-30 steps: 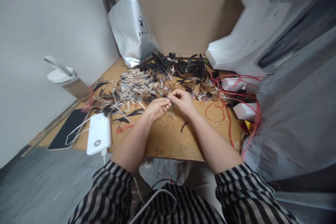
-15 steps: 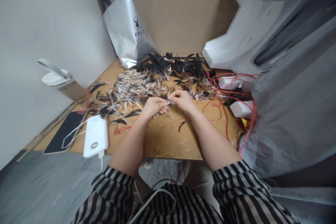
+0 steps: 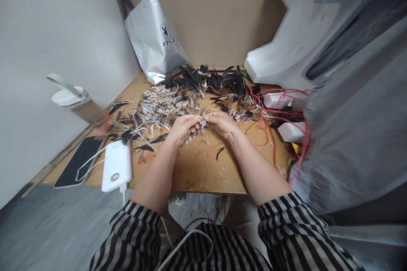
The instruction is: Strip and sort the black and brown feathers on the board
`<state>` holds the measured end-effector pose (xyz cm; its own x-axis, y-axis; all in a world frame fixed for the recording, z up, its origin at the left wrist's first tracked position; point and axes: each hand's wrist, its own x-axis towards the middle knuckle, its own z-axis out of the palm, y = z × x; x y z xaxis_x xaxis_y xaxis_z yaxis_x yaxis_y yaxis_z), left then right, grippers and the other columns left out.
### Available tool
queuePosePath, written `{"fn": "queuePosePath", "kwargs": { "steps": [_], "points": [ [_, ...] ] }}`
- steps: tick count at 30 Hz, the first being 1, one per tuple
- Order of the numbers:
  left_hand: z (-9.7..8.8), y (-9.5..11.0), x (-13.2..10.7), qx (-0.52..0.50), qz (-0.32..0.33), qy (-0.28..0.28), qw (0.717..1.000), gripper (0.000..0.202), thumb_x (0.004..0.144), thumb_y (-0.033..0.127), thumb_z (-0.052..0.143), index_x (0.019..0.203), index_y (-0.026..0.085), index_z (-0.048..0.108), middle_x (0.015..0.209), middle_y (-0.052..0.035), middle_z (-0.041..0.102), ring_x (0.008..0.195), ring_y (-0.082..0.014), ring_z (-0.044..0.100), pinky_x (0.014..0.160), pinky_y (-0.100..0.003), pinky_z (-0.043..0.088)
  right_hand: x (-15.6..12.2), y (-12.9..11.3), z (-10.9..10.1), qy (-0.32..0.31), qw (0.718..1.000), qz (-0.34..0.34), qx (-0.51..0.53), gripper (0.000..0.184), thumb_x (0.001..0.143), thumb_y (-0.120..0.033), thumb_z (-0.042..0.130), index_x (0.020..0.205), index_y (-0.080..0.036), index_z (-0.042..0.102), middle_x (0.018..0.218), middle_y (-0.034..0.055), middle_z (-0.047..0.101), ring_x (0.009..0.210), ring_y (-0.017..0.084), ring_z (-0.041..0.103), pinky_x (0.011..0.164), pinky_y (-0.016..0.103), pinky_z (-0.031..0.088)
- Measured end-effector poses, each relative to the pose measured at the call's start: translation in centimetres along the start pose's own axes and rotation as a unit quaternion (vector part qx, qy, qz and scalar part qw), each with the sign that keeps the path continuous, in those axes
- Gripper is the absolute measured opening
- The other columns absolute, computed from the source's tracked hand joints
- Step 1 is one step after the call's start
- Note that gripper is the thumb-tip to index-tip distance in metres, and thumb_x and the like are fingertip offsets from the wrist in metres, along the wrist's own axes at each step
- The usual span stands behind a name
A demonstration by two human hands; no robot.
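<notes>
My left hand (image 3: 184,128) and my right hand (image 3: 221,123) meet fingertip to fingertip above the middle of the table (image 3: 206,173). Both are closed in a pinch on a small feather (image 3: 202,123), greyish and fluffy, mostly covered by the fingers. Just beyond my left hand lies a heap of pale and brown feathers (image 3: 160,103). Bunches of long black feathers (image 3: 224,82) spread along the back, with brown feathers (image 3: 238,108) in front of them. A single dark feather (image 3: 219,153) lies below my right hand.
At left are a white power bank (image 3: 117,167) with cable, a dark-screened phone (image 3: 76,163) and a lidded cup (image 3: 82,106). A silver bag (image 3: 155,42) leans behind. Red cords (image 3: 270,135) tangle at right near white power sockets (image 3: 291,131) and grey cloth (image 3: 356,114).
The right fingers have lowered slightly and flattened, and the left hand has turned a little. Both hands still pinch together in the same place.
</notes>
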<state>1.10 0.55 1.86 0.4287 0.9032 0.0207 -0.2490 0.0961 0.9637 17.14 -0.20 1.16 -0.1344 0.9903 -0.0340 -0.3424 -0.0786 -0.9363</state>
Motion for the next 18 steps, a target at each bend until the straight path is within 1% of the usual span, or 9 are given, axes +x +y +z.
{"fn": "queuePosePath", "kwargs": {
  "steps": [3,6,8,11,13,15,18],
  "points": [
    [0.4,0.0,-0.1,-0.009,0.018,-0.002,1.0,0.029,0.067,0.037,0.067,0.081,0.011,0.066,0.051,0.0014,0.053,0.042,-0.0027,0.041,0.04,-0.015,0.027,-0.1,0.0,0.0,-0.014,0.999,0.028,0.028,0.024,0.049,-0.03,0.078,0.062,-0.015,0.064,0.06,-0.0003,0.062,0.058,0.009,0.053,0.064,0.024,0.04],
    [0.6,-0.2,-0.1,0.015,0.025,0.001,1.0,0.03,0.068,0.04,0.066,0.079,0.012,0.066,0.048,0.0016,0.053,0.039,-0.0033,0.04,0.039,-0.016,0.027,0.0,0.1,-0.2,-0.03,0.998,0.052,0.03,0.024,0.05,-0.03,0.077,0.065,-0.015,0.065,0.063,0.0005,0.063,0.059,0.009,0.054,0.063,0.023,0.041],
    [0.5,-0.4,0.0,0.05,0.024,0.006,0.998,0.032,0.068,0.042,0.065,0.077,0.012,0.066,0.048,0.0001,0.055,0.039,-0.0043,0.042,0.039,-0.017,0.027,0.0,0.2,-0.4,-0.032,0.997,0.062,0.014,0.023,0.051,-0.03,0.076,0.064,-0.015,0.065,0.063,0.0009,0.063,0.058,0.009,0.054,0.061,0.022,0.041],
    [0.3,-0.9,0.3,0.086,0.018,0.019,0.996,0.032,0.067,0.042,0.066,0.072,0.011,0.066,0.05,-0.002,0.057,0.039,-0.0048,0.044,0.038,-0.017,0.028,0.0,0.3,-0.3,-0.007,0.997,0.066,-0.044,0.022,0.051,-0.031,0.074,0.061,-0.014,0.064,0.063,0.0018,0.064,0.055,0.009,0.054,0.057,0.022,0.04],
    [0.1,-1.2,0.6,0.082,0.011,0.029,0.996,0.031,0.067,0.041,0.066,0.069,0.01,0.066,0.05,-0.002,0.057,0.039,-0.0045,0.043,0.039,-0.017,0.028,-0.1,0.2,-0.2,0.02,0.995,0.047,-0.091,0.021,0.052,-0.031,0.072,0.061,-0.014,0.063,0.062,0.0017,0.064,0.055,0.009,0.054,0.057,0.022,0.04],
    [-0.1,-1.5,0.8,0.072,0.0,0.038,0.997,0.028,0.064,0.038,0.068,0.069,0.01,0.066,0.05,-0.0022,0.058,0.04,-0.0043,0.044,0.04,-0.017,0.03,-0.1,0.1,0.0,0.049,0.988,0.002,-0.148,0.018,0.055,-0.03,0.069,0.06,-0.014,0.063,0.059,0.0005,0.062,0.053,0.008,0.051,0.056,0.022,0.039],
    [-0.2,-1.8,1.0,0.055,-0.023,0.055,0.997,0.025,0.057,0.028,0.074,0.071,0.009,0.067,0.055,-0.0034,0.061,0.043,-0.0049,0.048,0.042,-0.017,0.034,-0.2,-0.1,0.1,0.081,0.966,-0.061,-0.237,0.015,0.057,-0.029,0.066,0.058,-0.014,0.061,0.056,-0.001,0.06,0.051,0.008,0.047,0.056,0.022,0.038]
  ]
}}
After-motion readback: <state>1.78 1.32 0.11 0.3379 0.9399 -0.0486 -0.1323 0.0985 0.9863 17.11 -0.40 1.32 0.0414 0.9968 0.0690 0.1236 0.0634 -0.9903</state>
